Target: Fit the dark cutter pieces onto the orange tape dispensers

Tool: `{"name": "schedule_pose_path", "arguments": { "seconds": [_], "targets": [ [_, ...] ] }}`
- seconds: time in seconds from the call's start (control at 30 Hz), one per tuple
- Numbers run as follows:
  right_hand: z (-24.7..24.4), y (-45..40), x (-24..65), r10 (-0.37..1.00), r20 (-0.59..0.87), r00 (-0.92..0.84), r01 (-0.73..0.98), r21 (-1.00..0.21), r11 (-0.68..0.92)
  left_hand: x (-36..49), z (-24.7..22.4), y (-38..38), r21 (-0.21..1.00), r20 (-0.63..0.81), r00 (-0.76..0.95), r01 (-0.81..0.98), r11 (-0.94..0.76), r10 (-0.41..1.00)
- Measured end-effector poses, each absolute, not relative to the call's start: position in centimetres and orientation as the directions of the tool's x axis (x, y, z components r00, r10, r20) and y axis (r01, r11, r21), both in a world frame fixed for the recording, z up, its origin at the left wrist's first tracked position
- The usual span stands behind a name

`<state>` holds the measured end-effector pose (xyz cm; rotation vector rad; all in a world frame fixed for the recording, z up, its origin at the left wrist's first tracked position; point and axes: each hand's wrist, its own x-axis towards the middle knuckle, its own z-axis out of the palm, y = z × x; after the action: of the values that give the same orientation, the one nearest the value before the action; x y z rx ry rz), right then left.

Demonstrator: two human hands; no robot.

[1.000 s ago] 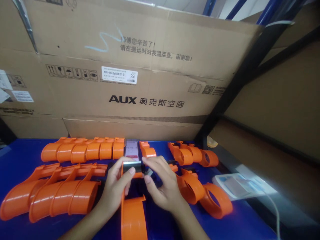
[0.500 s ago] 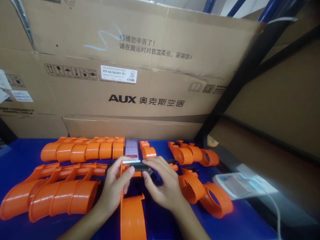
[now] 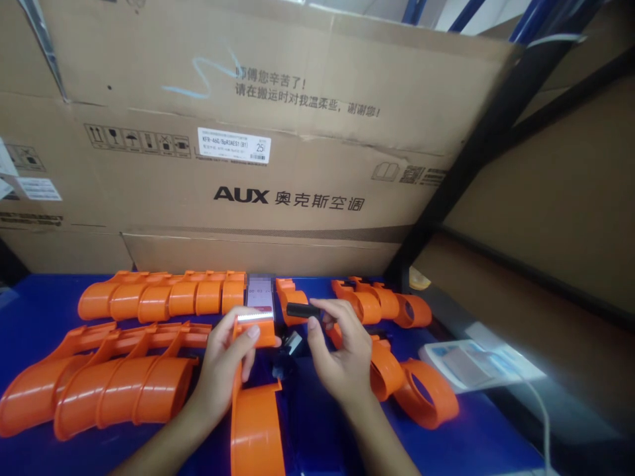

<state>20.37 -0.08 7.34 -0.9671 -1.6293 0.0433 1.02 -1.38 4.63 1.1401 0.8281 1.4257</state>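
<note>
My left hand [image 3: 229,354] is closed around the top of an orange tape dispenser [image 3: 258,423]. Its thumb presses the flat orange end, just below a serrated metal blade [image 3: 255,317]. The dispenser's curved body hangs down toward the front of the table. To the right, my right hand [image 3: 342,347] pinches a short black bar-shaped piece [image 3: 302,310] by its right end. That black piece is apart from the dispenser. Small dark and shiny parts [image 3: 290,347], too unclear to name, lie on the table between my hands.
Rows of orange dispensers [image 3: 124,390] cover the left of the blue table [image 3: 317,423]. More dispensers [image 3: 427,393] with black pieces lie at the right. A phone [image 3: 260,291] stands at the back before a large cardboard box [image 3: 297,152]. A white power strip [image 3: 476,367] with a cable is at right.
The black piece has come away from the dispenser, moving right and slightly up in my right hand. My left hand keeps hold of the dispenser, shifted slightly left.
</note>
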Motion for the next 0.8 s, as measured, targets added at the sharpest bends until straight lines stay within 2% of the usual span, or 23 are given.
{"name": "schedule_pose_path", "arguments": {
  "seconds": [0.3,0.63,0.8],
  "targets": [
    [7.1,0.3,20.3,0.687,0.726,0.006,0.59,-0.558,0.584,1.0,5.0,-1.2,0.936,0.174,0.027,-0.315,-0.157,0.984],
    [6.3,1.1,19.9,0.778,0.574,-0.255,0.645,-0.499,0.579,0.9,4.9,-1.1,0.933,0.151,-0.008,-0.329,-0.145,0.989],
    [5.9,1.1,19.8,0.827,0.491,-0.275,0.671,-0.518,0.531,0.7,5.2,-0.7,0.933,0.132,-0.062,-0.328,-0.145,0.989]
  ]
}}
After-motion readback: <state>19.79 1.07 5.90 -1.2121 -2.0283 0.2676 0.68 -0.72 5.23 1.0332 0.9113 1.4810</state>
